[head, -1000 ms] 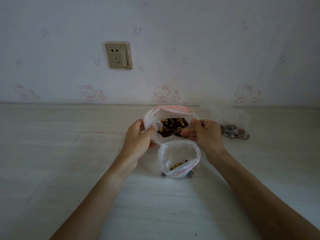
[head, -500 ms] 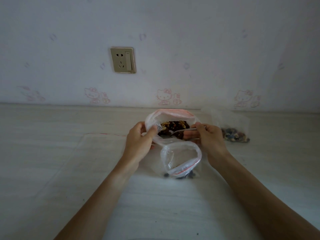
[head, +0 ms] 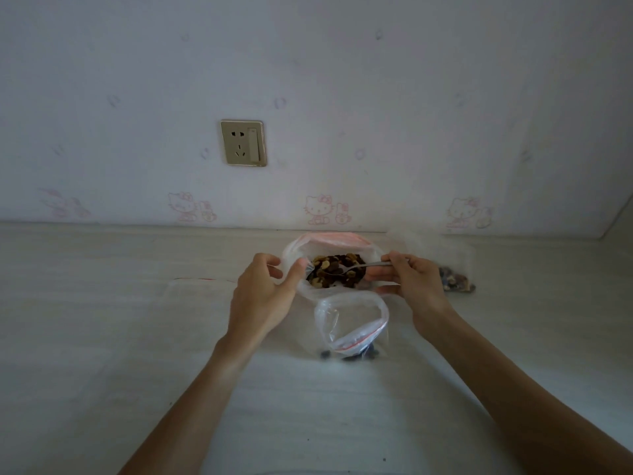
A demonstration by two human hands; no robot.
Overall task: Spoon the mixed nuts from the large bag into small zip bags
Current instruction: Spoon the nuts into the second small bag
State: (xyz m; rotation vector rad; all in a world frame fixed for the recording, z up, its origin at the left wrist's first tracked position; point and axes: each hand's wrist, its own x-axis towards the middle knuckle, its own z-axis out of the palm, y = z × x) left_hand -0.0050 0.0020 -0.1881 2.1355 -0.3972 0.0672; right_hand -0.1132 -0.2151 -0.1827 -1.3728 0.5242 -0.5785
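Note:
The large clear bag (head: 329,242) stands open on the table, showing brown and dark mixed nuts (head: 337,269). My left hand (head: 265,296) pinches its left rim and holds it open. My right hand (head: 412,286) grips a metal spoon (head: 356,267) by the handle, with the bowl down among the nuts. Just in front, a small zip bag (head: 352,323) with a red strip stands open, a few dark nuts visible at its bottom.
Another small zip bag with nuts (head: 452,272) lies to the right of my right hand. Flat empty zip bags (head: 195,286) lie on the pale table to the left. A wall with a socket (head: 244,142) rises right behind the table.
The spoon has dipped further left into the large bag's nuts. My head has tilted, so the small bag's contents show less.

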